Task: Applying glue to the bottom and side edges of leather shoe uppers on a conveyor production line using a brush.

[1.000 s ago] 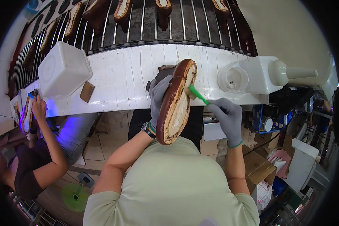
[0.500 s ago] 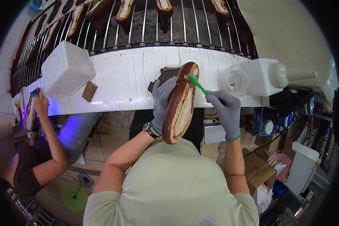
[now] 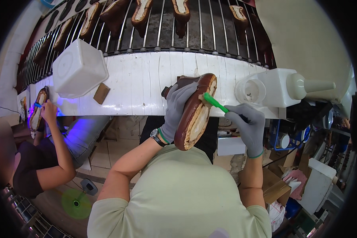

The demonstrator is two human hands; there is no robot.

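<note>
A brown leather shoe upper on its last (image 3: pixel 189 118) is gripped in my grey-gloved left hand (image 3: pixel 177 109), whose fingers wrap its far side. Its bottom faces up and to the right, showing a pale middle and a rough tan rim. My right hand (image 3: pixel 246 125), gloved too, is closed round the handle of a green brush (image 3: pixel 216 103). The bristles touch the rim of the shoe's bottom, near its far end. Behind my left hand, part of a dark brown piece (image 3: pixel 166 92) shows; its shape is mostly hidden.
A white bench (image 3: pixel 135 79) runs before me, with a rack of metal bars (image 3: pixel 160 29) holding several shoes beyond it. A white tub (image 3: pixel 78 69), a brown block (image 3: pixel 101 93), a clear cup (image 3: pixel 250 92) and a white container (image 3: pixel 277 85) stand there. At left, a co-worker's hand (image 3: pixel 48 111) works on another shoe.
The brush has slid a little toward me along the shoe's rim, and my right hand has come nearer and to the right. The whole view has shifted slightly.
</note>
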